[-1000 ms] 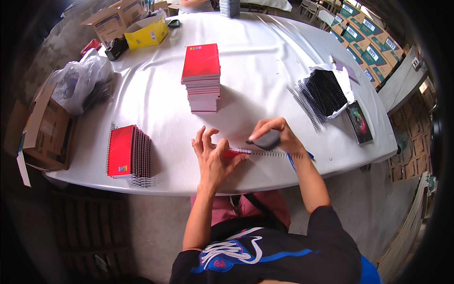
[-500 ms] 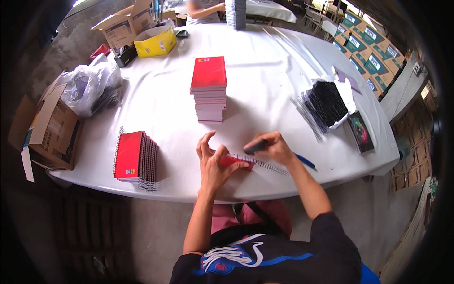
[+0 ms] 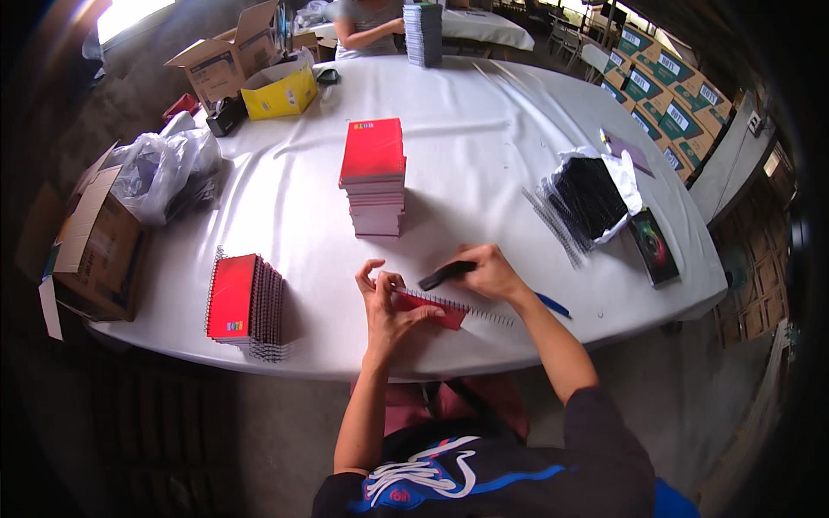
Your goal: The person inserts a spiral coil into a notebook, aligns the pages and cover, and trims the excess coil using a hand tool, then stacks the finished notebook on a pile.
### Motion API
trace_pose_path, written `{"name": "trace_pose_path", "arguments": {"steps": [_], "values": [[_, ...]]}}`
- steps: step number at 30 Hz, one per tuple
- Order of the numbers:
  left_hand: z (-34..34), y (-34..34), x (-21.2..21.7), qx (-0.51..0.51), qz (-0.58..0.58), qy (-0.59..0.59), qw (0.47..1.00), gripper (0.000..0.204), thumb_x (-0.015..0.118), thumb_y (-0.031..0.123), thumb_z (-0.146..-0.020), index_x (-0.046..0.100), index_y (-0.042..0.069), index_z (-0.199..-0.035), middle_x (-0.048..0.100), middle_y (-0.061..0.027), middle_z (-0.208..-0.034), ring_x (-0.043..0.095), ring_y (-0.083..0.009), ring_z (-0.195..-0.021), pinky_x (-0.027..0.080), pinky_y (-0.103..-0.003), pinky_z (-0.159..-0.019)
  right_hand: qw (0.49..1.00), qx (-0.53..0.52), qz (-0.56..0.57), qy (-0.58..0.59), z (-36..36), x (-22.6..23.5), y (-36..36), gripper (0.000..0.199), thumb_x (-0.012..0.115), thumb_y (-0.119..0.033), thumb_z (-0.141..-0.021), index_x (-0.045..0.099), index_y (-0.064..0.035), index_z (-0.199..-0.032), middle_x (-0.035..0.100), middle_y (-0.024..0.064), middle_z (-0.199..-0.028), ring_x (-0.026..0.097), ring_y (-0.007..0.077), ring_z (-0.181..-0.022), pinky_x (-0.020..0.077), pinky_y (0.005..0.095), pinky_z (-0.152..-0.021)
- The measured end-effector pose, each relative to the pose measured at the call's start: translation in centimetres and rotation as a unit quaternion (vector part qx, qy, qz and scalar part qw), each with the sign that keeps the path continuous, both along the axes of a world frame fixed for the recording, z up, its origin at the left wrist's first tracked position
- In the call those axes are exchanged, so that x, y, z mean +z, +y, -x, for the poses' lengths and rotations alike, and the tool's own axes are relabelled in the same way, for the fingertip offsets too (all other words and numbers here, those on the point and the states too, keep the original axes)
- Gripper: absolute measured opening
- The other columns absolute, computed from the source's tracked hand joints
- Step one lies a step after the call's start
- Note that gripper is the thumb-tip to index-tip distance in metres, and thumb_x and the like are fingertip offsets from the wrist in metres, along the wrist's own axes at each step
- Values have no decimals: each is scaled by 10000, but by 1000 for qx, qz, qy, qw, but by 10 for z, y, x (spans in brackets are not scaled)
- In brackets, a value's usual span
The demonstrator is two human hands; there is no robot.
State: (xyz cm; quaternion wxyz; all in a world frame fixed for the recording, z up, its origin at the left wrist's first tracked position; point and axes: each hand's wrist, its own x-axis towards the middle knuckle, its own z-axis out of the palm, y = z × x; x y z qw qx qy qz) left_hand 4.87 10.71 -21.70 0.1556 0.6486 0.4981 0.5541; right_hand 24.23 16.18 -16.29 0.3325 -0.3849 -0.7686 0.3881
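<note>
Near the table's front edge my left hand (image 3: 386,308) grips a small red notebook (image 3: 445,316), its thumb across the cover. A thin wire spiral (image 3: 490,317) runs along the notebook's far edge, and its loose end sticks out to the right. My right hand (image 3: 492,274) is closed round a slim black tool (image 3: 446,274), whose kind I cannot make out. The tool's tip points left, right by the spiral edge. Beyond my hands stands a tall stack of red notebooks (image 3: 373,154). At the left sits a stack of spiral-bound red notebooks (image 3: 233,296).
A blue pen-like object (image 3: 553,305) lies right of my right forearm. Black spirals (image 3: 587,197) in white wrapping and a dark box (image 3: 654,248) occupy the right side. Cartons (image 3: 108,250), a plastic bag (image 3: 164,177) and a yellow box (image 3: 281,93) line the left. Another person (image 3: 367,30) works beyond.
My right hand and the black tool have moved left along the spiral edge. My left hand keeps its grip on the notebook. The whole view has shifted slightly.
</note>
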Motion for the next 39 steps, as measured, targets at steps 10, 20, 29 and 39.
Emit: {"name": "trace_pose_path", "arguments": {"steps": [10,20,29,39], "values": [[1,-5,0,-10,40,-81,996,773,938,338,-409,434,91,-941,338,-87,-1108,433,-217,-950,444,-355,-666,979,133,38,147,18,12,-6,243,645,-117,-669,701,-35,-891,613,148,-673,590,210,-580,464,307,-586],[11,0,-21,2,80,-74,994,1026,938,407,-354,294,8,-1046,333,-114,-1093,407,-229,-968,419,-318,-803,991,112,-72,5,37,16,-6,212,584,-51,-693,706,-35,-865,630,160,-760,623,254,-682,471,321,-631],[6,-5,-18,-11,68,-22,997,951,902,421,-476,322,-6,-1097,308,-113,-1104,404,-248,-1016,392,-352,-894,997,46,-40,-49,41,4,6,200,616,-22,-656,715,-53,-827,654,131,-770,621,239,-682,473,322,-634],[-1,-16,5,-136,72,-413,898,233,655,-5,-838,502,64,-999,514,9,-879,487,-81,-798,412,-210,-793,889,-301,-125,-321,-86,-29,4,757,726,-273,-722,387,-178,-1392,422,150,-1378,396,335,-1271,314,468,-1025]]}}
